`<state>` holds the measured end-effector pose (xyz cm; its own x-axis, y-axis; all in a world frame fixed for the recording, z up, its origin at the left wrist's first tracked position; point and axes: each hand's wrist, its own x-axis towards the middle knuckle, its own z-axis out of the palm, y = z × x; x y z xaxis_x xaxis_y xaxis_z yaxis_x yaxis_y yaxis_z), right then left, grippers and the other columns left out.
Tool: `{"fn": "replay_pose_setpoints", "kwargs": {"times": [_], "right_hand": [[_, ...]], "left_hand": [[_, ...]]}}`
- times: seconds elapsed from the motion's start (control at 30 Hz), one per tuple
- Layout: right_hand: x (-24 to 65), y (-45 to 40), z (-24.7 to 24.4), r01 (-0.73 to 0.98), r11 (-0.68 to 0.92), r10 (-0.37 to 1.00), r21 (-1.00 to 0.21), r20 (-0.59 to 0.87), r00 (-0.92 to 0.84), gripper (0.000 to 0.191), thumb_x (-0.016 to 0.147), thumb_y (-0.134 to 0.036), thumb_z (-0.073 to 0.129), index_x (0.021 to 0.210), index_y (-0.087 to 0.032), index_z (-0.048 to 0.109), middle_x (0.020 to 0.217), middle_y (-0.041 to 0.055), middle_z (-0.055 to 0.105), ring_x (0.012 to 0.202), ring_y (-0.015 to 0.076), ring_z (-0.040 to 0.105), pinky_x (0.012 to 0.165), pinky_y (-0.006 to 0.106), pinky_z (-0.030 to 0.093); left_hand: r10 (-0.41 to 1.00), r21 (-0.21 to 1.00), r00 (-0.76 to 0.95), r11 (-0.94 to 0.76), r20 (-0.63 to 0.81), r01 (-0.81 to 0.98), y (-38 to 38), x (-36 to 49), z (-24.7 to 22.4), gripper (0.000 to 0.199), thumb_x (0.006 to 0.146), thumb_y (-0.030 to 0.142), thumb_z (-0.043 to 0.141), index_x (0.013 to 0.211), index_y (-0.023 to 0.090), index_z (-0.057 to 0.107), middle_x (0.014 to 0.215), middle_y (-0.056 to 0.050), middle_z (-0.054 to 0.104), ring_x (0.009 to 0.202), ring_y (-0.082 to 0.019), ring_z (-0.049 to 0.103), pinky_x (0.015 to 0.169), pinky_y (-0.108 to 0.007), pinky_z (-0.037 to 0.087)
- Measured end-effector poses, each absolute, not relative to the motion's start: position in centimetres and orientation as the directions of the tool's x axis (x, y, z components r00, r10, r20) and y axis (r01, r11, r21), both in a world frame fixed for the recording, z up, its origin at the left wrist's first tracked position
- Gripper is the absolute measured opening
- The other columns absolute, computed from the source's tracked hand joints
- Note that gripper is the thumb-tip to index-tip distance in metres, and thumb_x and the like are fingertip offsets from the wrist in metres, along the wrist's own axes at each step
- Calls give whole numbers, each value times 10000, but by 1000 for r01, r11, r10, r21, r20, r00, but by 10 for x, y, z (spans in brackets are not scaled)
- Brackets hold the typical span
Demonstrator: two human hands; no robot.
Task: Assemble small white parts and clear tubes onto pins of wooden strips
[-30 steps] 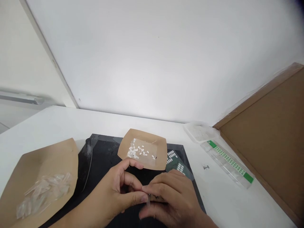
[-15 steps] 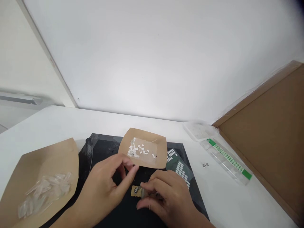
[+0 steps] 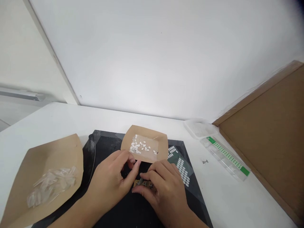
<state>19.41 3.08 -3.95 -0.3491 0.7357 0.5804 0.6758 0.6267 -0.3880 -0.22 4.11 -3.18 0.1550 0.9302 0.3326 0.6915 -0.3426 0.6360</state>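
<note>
Low in the middle of the view, a small tan piece with shiny metal bits lies over the black mat, partly covered by my right hand. The thumb and index finger of that hand close round the piece from the right, and a small greyish part shows by the fingertips. My left hand is just to the left, its thumb and index finger brought together in a pinch near the piece. Whatever the left fingertips hold, if anything, is too small to make out.
Behind my hands is a cardboard tray with small white ovals. Another tray holds clear plastic pieces at left. A green sheet of white oval stickers lies on the black mat. At right are a clear compartment box and small metal parts.
My right thumb and fingers have moved up and a little left over the tan piece, covering more of its front edge. The left hand keeps its pinch. The whole view has shifted slightly.
</note>
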Motion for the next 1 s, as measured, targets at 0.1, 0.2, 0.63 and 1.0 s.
{"fn": "replay_pose_setpoints", "kwargs": {"times": [0.1,0.2,0.63,1.0], "right_hand": [[194,31,-41,674,629,738,-386,570,-362,369,919,-581,738,867,-215,735,789,28,687,776,209,600,698,357,377],[194,31,-42,678,628,742,-382,555,-375,351,916,-569,744,890,-219,738,801,28,693,791,214,606,702,360,380],[193,30,-46,668,636,746,-385,527,-406,340,869,-554,799,906,-221,740,815,27,700,810,222,616,700,362,397],[192,29,-46,690,621,768,-372,464,-441,367,738,-472,931,882,-221,706,838,10,689,851,235,603,722,367,415]], "left_hand": [[932,633,158,-340,327,696,42,-2,-33,182,1000,326,574,857,214,597,815,-14,650,753,-176,615,691,-294,452],[938,624,164,-327,305,709,43,-3,-34,219,1005,332,563,824,212,587,782,-6,638,727,-168,604,664,-286,425],[954,597,173,-289,245,748,43,-1,-35,328,1021,350,525,726,208,517,683,9,601,631,-148,547,599,-277,347],[964,606,189,-264,186,750,43,2,-36,347,1034,358,492,722,208,516,686,7,616,615,-149,541,607,-285,335]]}}
